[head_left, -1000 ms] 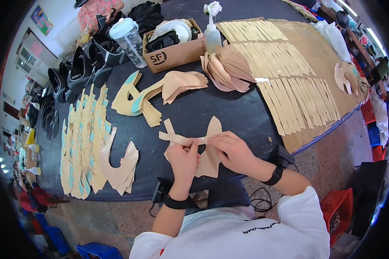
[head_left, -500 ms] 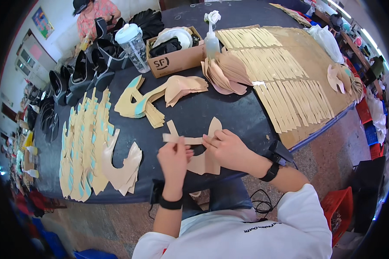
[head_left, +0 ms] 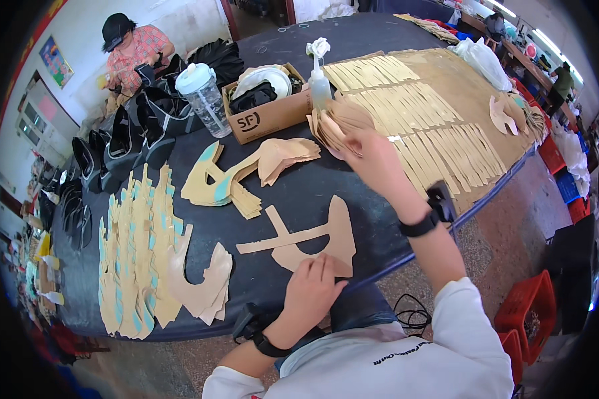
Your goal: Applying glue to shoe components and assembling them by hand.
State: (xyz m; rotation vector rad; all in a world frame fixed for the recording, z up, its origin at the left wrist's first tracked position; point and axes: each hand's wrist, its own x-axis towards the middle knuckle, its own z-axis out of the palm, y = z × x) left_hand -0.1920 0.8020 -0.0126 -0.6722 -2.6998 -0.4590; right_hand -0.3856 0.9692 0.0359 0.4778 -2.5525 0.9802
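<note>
On the dark table before me lies a beige curved shoe-upper piece, with a beige strip laid across its opening and another short arm sticking up from it. My left hand rests on the piece's near edge, fingers stretched out and lying on it. Farther off to the right, my right hand reaches to a fanned stack of beige curved pieces. Its thumb and fingers are closed at the stack's near edge, partly hiding it. Beside that stack stands a squeeze bottle with a white flower-like top.
Left lie stacked pieces with blue-green patches and curved pieces. Beyond are more stacked pieces, a cardboard box, a clear jug and black shoes. Rows of strips cover a board. Another person sits opposite.
My right hand has left the strip and moved away and to the right to the fanned stack. My left hand has let go of the strip and come nearer, onto the piece's near edge.
</note>
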